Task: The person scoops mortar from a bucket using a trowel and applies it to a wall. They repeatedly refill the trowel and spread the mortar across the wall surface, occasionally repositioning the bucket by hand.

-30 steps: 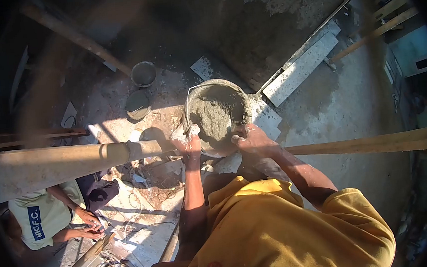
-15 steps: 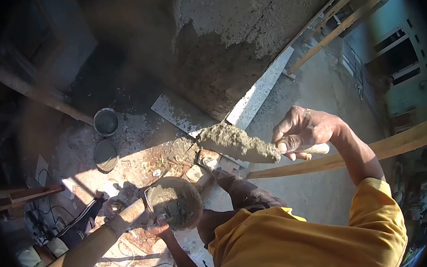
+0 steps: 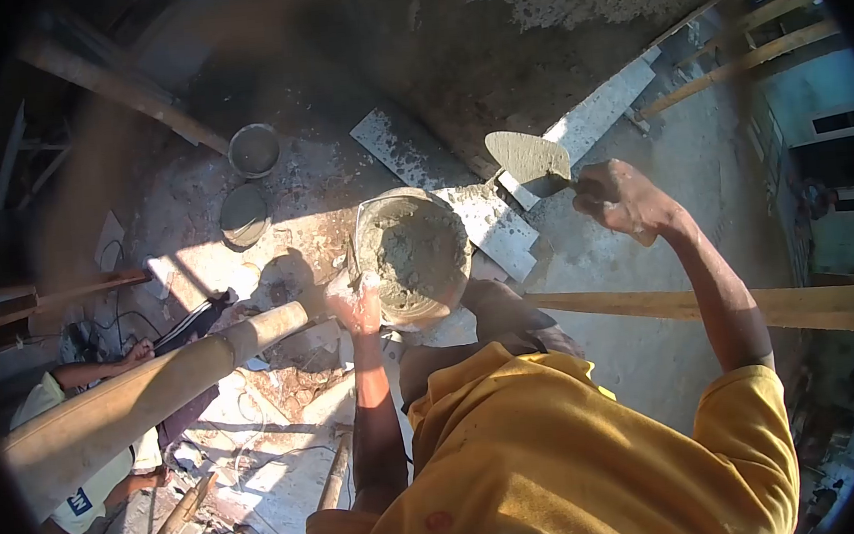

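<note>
While the mortar pan (image 3: 414, 258) is gripped at its near-left rim by the left hand (image 3: 355, 303), the trowel (image 3: 529, 159) is held up-right of it in the closed right hand (image 3: 622, 196), blade pointing left.

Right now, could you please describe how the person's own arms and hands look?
Both arms are bare below short yellow shirt sleeves. The left hand and right hand wear no gloves and are smeared with grey mortar. No watch or markings show.

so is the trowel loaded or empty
Nearly empty: the trowel in the right hand shows a flat blade with only a thin mortar film.
</note>
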Available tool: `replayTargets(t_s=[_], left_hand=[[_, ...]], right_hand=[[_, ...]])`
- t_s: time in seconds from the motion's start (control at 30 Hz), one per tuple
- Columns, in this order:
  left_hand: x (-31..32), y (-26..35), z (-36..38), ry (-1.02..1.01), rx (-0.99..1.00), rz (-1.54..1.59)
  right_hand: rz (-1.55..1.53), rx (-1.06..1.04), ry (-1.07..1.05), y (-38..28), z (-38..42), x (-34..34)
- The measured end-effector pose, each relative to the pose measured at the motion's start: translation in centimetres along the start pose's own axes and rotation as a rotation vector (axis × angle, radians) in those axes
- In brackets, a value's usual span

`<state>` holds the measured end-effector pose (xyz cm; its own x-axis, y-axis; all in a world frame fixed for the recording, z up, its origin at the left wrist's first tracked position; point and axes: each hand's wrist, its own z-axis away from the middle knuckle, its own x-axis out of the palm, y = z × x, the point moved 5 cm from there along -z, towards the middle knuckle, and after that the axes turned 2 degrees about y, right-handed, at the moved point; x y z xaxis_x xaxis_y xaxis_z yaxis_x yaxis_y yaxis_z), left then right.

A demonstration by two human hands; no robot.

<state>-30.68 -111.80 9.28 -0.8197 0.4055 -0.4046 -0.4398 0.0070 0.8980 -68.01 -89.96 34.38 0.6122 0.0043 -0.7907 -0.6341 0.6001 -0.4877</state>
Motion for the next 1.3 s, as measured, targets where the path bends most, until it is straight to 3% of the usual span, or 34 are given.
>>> replayTargets(t_s=[0.03,0.07,0.1,0.13,0.17,0.23,0.3,0.33,0.37,0.4,0.43,0.47,0.53,0.57,0.6,0.7,0.73,0.77,0.8,0.83,0.87,0.9,0.97,1.03,1.07,1.17,1.2,1.3], left_hand=[[0.0,1.4,-0.5,0.043,0.168,-0.046],[0.4,0.7,-0.7,0.284,0.33,-0.102],[0.2,2.7,-1.1,0.268,0.346,-0.072],[0.0,4.8,-1.5,0.25,0.362,-0.041],[-0.8,10.2,-1.7,-0.02,0.209,0.079],[-0.7,13.5,-2.2,-0.005,0.443,0.072],[-1.6,15.5,-3.0,-0.1,0.396,0.065],[-2.0,15.1,-3.8,-0.071,0.382,0.062],[-2.8,13.8,-4.5,-0.015,0.357,0.055],[-3.6,12.4,-5.1,0.135,0.376,0.046],[-4.4,11.1,-5.3,0.277,0.39,0.035],[-6.2,11.9,-5.3,0.279,0.37,0.037],[-7.1,12.1,-5.7,0.239,0.313,-0.045],[-6.5,11.0,-7.9,0.195,0.286,-0.119],[-5.8,10.1,-9.2,0.131,0.26,-0.184],[-7.7,10.2,-8.4,0.268,0.393,0.022],[-8.7,11.9,-7.6,0.192,0.327,0.022],[-9.7,13.6,-7.2,0.118,0.257,0.022],[-9.3,14.7,-6.7,0.171,0.317,-0.016],[-9.2,15.6,-6.7,0.232,0.38,-0.064],[-8.9,16.2,-8.8,0.28,0.491,-0.091],[-8.4,15.1,-9.1,0.304,0.562,-0.135],[-8.5,16.8,-8.4,0.144,0.424,-0.065],[-8.3,18.8,-8.0,0.068,0.483,-0.111],[-8.1,19.7,-7.9,0.052,0.625,-0.147],[-9.6,19.5,-9.5,0.031,0.556,-0.1],[-9.8,19.3,-9.7,0.024,0.493,-0.016],[-9.8,20.1,-8.7,0.038,0.452,-0.002]], right_hand=[[-0.121,0.057,-0.262,-1.0,0.2,4.3],[-0.236,-0.038,-0.452,-1.6,0.0,8.0],[-0.15,-0.023,-0.412,-3.6,-0.5,10.1],[-0.001,-0.28,-0.167,-4.2,-1.9,12.7],[0.211,-0.102,0.001,-5.2,-3.4,14.7],[0.479,-0.22,0.105,-9.0,-5.0,19.5],[0.475,-0.458,0.078,-10.9,-2.1,21.3],[0.48,-0.594,0.065,-11.4,-0.6,21.7],[0.472,-0.494,-0.035,-11.9,0.2,20.1],[0.431,-0.348,-0.002,-12.6,1.0,18.2],[0.432,-0.36,0.106,-13.3,2.0,15.9],[0.372,-0.401,0.223,-14.8,2.5,13.1],[0.264,-0.718,0.458,-17.3,4.3,7.8],[0.07,-0.688,0.437,-20.0,5.5,5.9],[-0.019,-0.802,0.473,-21.6,6.5,5.3],[-0.21,-0.975,0.501,-20.1,5.9,8.0],[-0.09,-0.983,0.553,-15.5,2.9,12.3],[0.438,-0.716,0.266,-12.0,-1.3,15.8],[0.532,-0.389,-0.077,-6.7,-6.8,19.8],[0.601,-0.44,-0.026,-7.3,-7.0,19.9],[0.617,-0.538,0.169,-9.0,-7.0,19.3],[0.503,-0.588,0.245,-11.2,-6.4,17.7],[0.459,-0.509,0.247,-14.9,-7.8,16.2],[0.507,-0.468,0.261,-18.1,-10.0,16.4],[0.558,-0.505,0.305,-19.5,-9.9,19.0],[0.607,-0.754,0.152,-19.8,-4.9,23.2],[0.608,-0.679,0.067,-19.2,-4.8,22.1],[0.536,-0.431,0.123,-19.3,-7.7,16.8]])
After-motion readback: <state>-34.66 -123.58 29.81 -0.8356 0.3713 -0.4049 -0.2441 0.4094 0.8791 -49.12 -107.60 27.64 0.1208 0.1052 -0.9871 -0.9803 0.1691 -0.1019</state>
